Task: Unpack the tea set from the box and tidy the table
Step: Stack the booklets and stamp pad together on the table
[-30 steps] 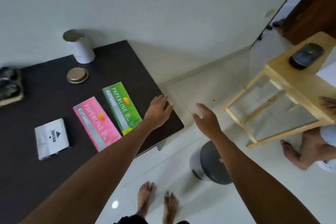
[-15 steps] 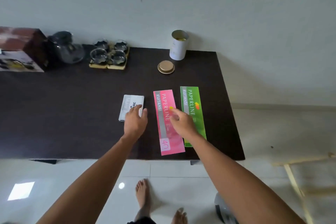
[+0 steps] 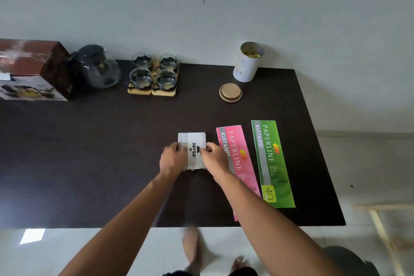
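Observation:
A small white Joyko box (image 3: 193, 144) lies on the dark table (image 3: 89, 163), held from both sides. My left hand (image 3: 172, 160) grips its left edge and my right hand (image 3: 214, 158) pinches its right edge. Right of it lie a pink Paperline receipt book (image 3: 233, 141) and a green one (image 3: 270, 159), side by side. At the back left stand the tea set box (image 3: 31, 69), a glass teapot (image 3: 97, 67) and several glass cups on wooden coasters (image 3: 154, 75).
An open white tin (image 3: 247, 63) stands at the back right, its gold lid (image 3: 230, 92) lying in front of it. A wooden frame (image 3: 380, 226) and a dark bin (image 3: 349, 257) sit on the floor to the right. My bare feet are below the table edge.
My right hand left the pink book and moved left onto the Joyko box. Both hands now hold the box, which has shifted toward the pink book.

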